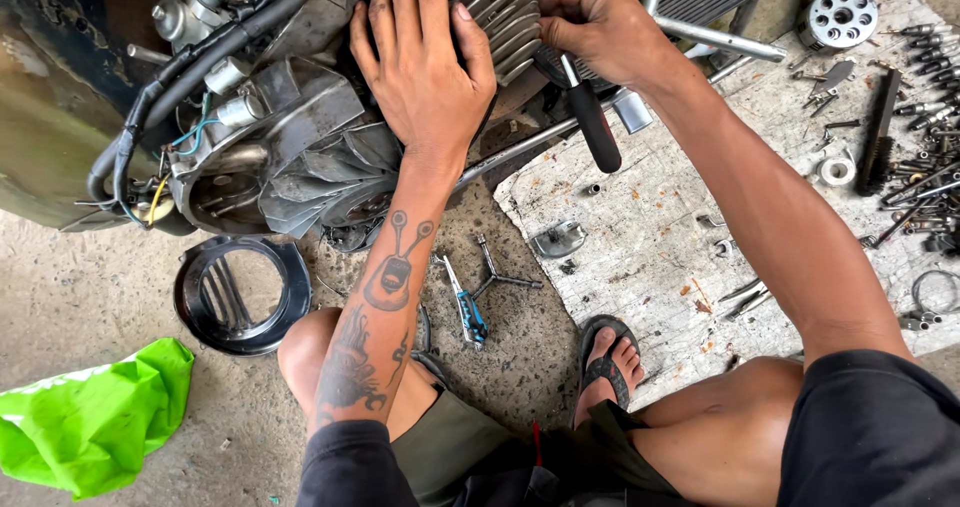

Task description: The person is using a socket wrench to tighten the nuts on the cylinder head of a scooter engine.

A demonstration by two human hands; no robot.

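A small engine [300, 137] with a finned cylinder [505, 12] and a grey fan lies on the concrete floor. My left hand [420, 62] rests flat on the finned cylinder, fingers spread. My right hand [595, 27] grips the upper end of a black-handled tool [592, 117] at the cylinder's right side; its handle hangs down and to the right. Where the tool's tip meets the engine is hidden by my fingers.
A black round fan cover [243, 292] and a green plastic bag [90, 427] lie at left. Blue-handled pliers [466, 312] and a three-way wrench [495, 279] lie by my knee. A dirty white board [680, 267] at right carries several bits, sockets and a drilled metal disc [840, 17].
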